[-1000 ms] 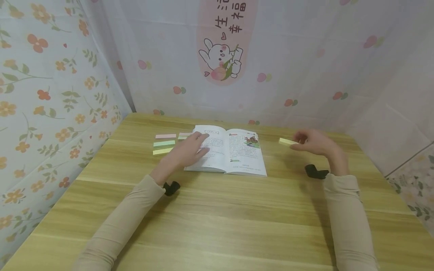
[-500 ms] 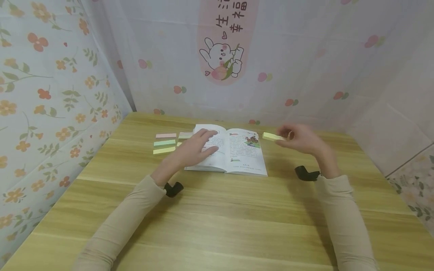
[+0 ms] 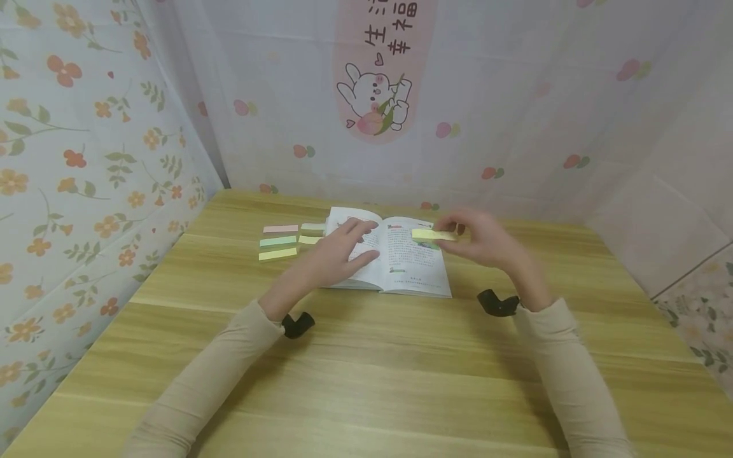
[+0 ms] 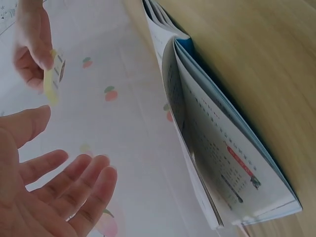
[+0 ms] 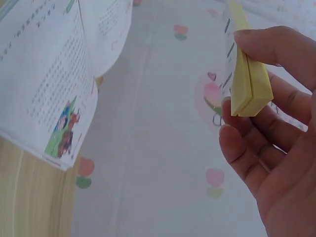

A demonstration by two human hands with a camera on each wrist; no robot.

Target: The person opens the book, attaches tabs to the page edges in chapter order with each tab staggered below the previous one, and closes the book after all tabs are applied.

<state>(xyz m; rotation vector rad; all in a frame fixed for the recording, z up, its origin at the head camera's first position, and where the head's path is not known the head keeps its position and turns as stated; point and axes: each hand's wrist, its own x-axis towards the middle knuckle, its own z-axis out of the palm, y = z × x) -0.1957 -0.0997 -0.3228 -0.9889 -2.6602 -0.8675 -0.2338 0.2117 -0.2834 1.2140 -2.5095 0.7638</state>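
An open book point(image 3: 415, 273) with printed pages lies on the wooden table. Above its right page, my right hand point(image 3: 483, 238) pinches a yellow pad of sticky notes point(image 3: 425, 235) between thumb and fingers. The right wrist view shows a thin gap along the edge of the pad point(image 5: 254, 89). My left hand point(image 3: 332, 257) is over the book's left page, fingers spread and holding nothing. In the left wrist view the left hand point(image 4: 64, 187) appears palm-side, apart from the book point(image 4: 222, 143).
Left of the book lie several coloured strips: pink point(image 3: 280, 229), green point(image 3: 277, 242) and yellow point(image 3: 277, 254), plus a pale green one point(image 3: 312, 226) and another yellow one point(image 3: 309, 240) partly near the left hand. A patterned curtain point(image 3: 515, 95) hangs behind the table.
My right hand has carried the yellow sticky-note pad leftward, from beside the book to above its right page. The left hand has shifted slightly right over the left page.
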